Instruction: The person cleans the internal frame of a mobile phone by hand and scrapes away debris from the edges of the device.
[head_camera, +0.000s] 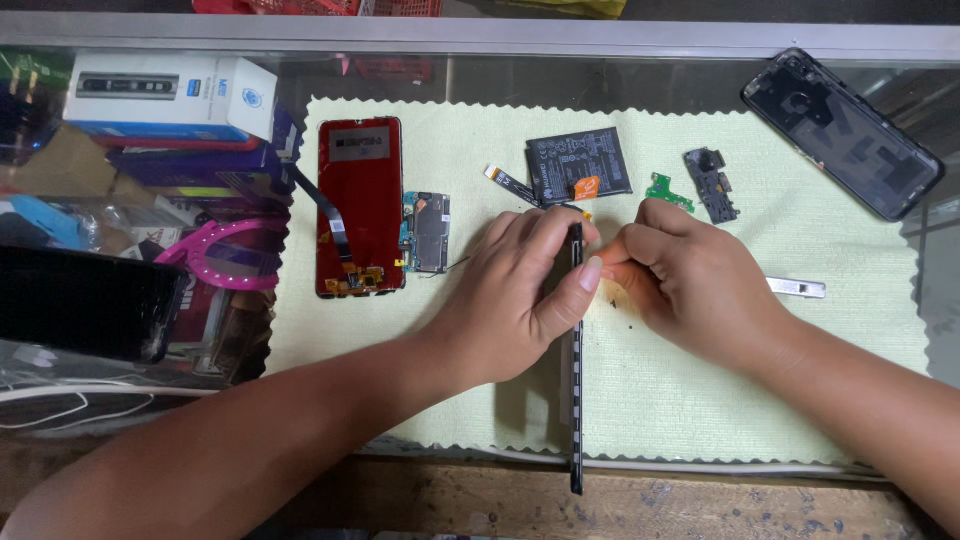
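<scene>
Nearest me, the phone frame (576, 400) stands on edge, running from the wooden counter edge (700, 505) up across the pale green mat (700, 400), my chosen landmark. My left hand (520, 295) wraps the frame's upper end, thumb pressed to its right face and fingers curled over the left. My right hand (685, 270) meets it from the right, fingertips pinched together at the frame's top; what they pinch is hidden. On the mat's right, beyond my wrist, lies a small metal tool (797, 288). Toward the mat's far edge: a red display panel (360, 205) with a circuit board (427, 233) beside it, a black battery (580, 165), a green board piece (668, 190) and a dark camera module (712, 185). Off the mat's far right corner rests a black back cover (842, 132). Left of the mat, under the glass, a white box (170, 95) sits among stored goods; its contents cannot be seen.
</scene>
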